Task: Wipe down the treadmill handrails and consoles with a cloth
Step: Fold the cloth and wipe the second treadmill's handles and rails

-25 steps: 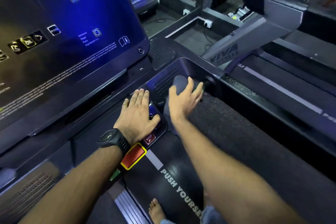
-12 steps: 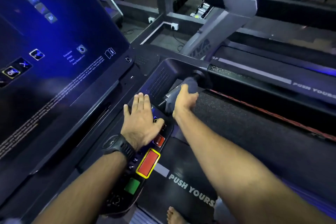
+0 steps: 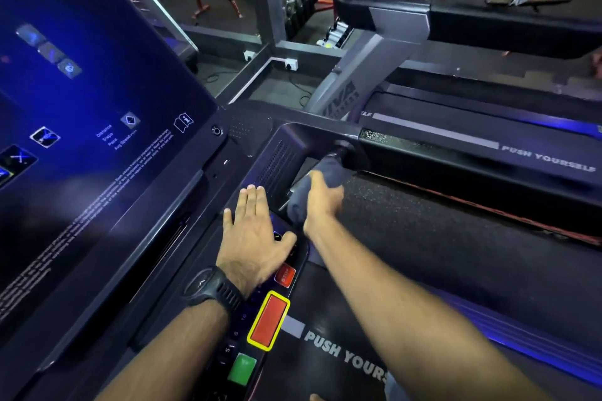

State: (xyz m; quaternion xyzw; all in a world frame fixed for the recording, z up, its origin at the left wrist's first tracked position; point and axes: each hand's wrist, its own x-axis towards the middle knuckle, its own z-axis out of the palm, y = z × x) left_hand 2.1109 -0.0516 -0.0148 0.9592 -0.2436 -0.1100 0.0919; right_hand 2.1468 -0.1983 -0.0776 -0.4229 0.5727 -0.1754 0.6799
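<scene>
My left hand lies flat, fingers straight and together, on the treadmill's control panel just below the big lit console screen. A black watch sits on that wrist. My right hand grips a grey cloth wrapped over the short handlebar that runs from the console's right side. The fingers curl over the far side of the cloth and are hidden there. The cloth covers most of the bar.
A red button with a yellow rim, a green button and a small red stop button sit on the panel near my left wrist. The belt lies below. A second treadmill stands to the right, with weight benches beyond.
My right hand went from lying with spread fingers on the cloth to gripping it round the handlebar, a little further along. My left hand stayed flat on the panel. The view swung right.
</scene>
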